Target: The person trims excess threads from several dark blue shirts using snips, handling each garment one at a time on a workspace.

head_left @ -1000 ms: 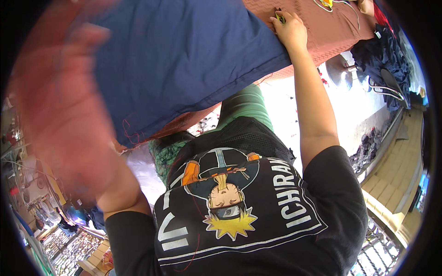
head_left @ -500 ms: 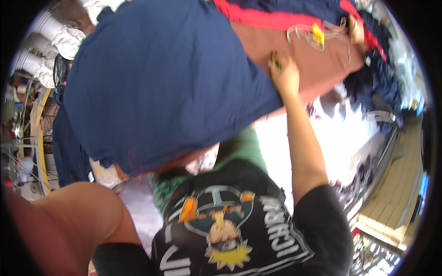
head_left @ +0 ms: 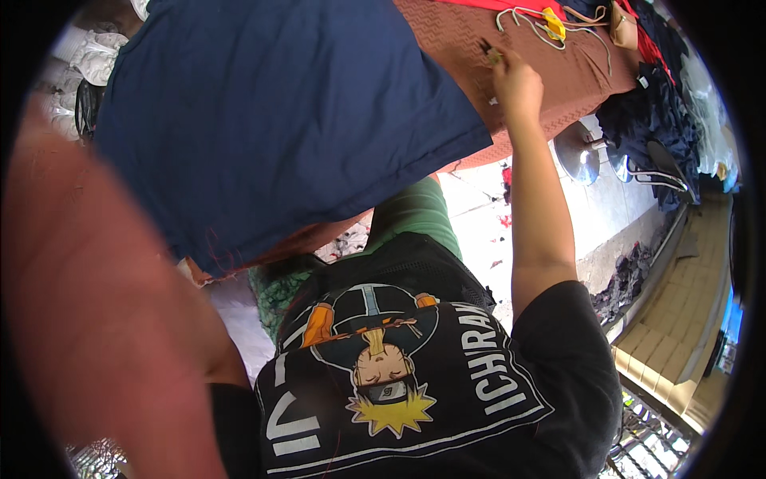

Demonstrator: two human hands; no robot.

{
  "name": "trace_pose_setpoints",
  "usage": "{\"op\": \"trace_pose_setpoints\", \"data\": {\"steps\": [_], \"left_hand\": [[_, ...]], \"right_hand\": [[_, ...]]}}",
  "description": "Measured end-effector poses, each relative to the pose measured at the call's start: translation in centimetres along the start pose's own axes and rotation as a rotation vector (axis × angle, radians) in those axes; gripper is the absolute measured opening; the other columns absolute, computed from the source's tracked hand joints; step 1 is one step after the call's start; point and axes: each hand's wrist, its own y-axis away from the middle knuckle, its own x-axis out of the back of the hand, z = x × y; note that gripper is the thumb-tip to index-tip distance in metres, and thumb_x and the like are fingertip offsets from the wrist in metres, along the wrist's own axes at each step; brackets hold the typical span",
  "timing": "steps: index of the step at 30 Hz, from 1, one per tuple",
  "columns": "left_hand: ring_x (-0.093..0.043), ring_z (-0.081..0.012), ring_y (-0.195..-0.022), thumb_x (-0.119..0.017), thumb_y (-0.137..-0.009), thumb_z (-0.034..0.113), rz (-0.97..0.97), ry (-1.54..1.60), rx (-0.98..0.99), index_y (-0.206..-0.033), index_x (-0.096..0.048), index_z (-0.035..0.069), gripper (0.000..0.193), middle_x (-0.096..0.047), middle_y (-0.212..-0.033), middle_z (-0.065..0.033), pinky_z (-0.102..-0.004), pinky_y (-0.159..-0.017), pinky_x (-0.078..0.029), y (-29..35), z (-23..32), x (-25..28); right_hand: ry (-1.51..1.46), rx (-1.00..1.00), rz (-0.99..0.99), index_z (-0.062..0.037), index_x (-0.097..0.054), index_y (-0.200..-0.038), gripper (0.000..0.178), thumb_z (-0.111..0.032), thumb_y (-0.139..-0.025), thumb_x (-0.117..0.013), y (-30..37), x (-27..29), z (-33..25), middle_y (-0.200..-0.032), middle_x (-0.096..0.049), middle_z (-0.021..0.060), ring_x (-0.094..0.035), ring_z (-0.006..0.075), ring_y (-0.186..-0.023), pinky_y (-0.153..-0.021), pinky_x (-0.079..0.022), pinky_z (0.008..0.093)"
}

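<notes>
A navy blue cloth garment [head_left: 295, 112] lies spread over a brown textured table cover [head_left: 463, 36]. Loose red threads hang by its near left edge. Just past the garment's right edge, my right hand [head_left: 520, 84] is closed round small thread snips [head_left: 492, 56], whose dark points stick out beyond the fingers. Close to the camera, my left hand [head_left: 96, 263] and forearm fill the left side as a large blur. Its fingers cannot be made out, nor whether anything is in them.
A yellow piece with a pale cord [head_left: 554, 25] and a tan pouch [head_left: 623, 29] lie at the table's far right. Red cloth borders the far edge. Dark cloth [head_left: 650, 120] hangs beyond the right corner, near a metal-based stool [head_left: 578, 156]. White bundles [head_left: 97, 57] stand far left.
My left arm has risen toward the camera and covers more of the left side. My right hand has moved slightly away from the garment's edge, snips still in it.
</notes>
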Motion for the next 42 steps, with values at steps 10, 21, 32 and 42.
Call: {"op": "trace_pose_setpoints", "data": {"steps": [10,21,32,42], "left_hand": [[-0.055,-0.0250,-0.095,-0.075,-0.074,0.012,-0.842,-0.526,0.217,-0.107,-0.062,0.010,0.035,-0.057,-0.104,-0.0041,-0.0372,-0.080,-0.044,18.0,-6.0,-9.6],[-0.058,-0.0079,-0.087,-0.065,-0.092,0.011,0.608,-0.005,0.515,-0.107,-0.061,-0.001,0.019,-0.064,-0.095,-0.0036,-0.0217,-0.081,-0.048,4.9,-8.1,1.3],[-0.060,-0.0169,-0.103,-0.072,-0.085,0.011,0.140,-0.378,0.625,-0.117,-0.062,0.007,0.034,-0.064,-0.113,-0.0061,-0.0302,-0.091,-0.047,14.1,-7.9,3.9],[-0.062,-0.0236,-0.091,-0.066,-0.083,0.008,-0.490,-0.544,0.582,-0.101,-0.067,0.009,0.018,-0.066,-0.095,-0.0051,-0.0360,-0.080,-0.048,15.8,-8.0,-0.2]], "right_hand": [[-1.664,-0.582,-0.011,0.0081,-0.050,-0.126,0.037,-0.010,-0.094,-0.053,3.2,4.0,5.5,-0.095,-0.062,0.0137,-0.059,0.0188,-0.065,-0.061,-0.050,0.0285],[-1.388,-0.262,-0.116,-0.0059,-0.065,-0.093,0.016,-0.019,-0.086,-0.072,3.5,8.6,-3.0,-0.063,-0.048,-0.0082,-0.033,0.0000,-0.046,-0.043,-0.022,0.0186],[-0.880,0.575,-0.233,-0.0100,-0.071,-0.102,0.022,-0.020,-0.083,-0.074,9.8,5.3,-12.9,-0.082,-0.065,0.0019,-0.063,0.0160,-0.078,-0.067,-0.051,0.0284],[-0.511,0.594,-0.516,-0.0083,-0.069,-0.097,0.031,0.003,-0.068,-0.068,11.5,10.1,-11.8,-0.087,-0.061,0.0087,-0.064,0.0311,-0.077,-0.066,-0.050,0.0395]]}}
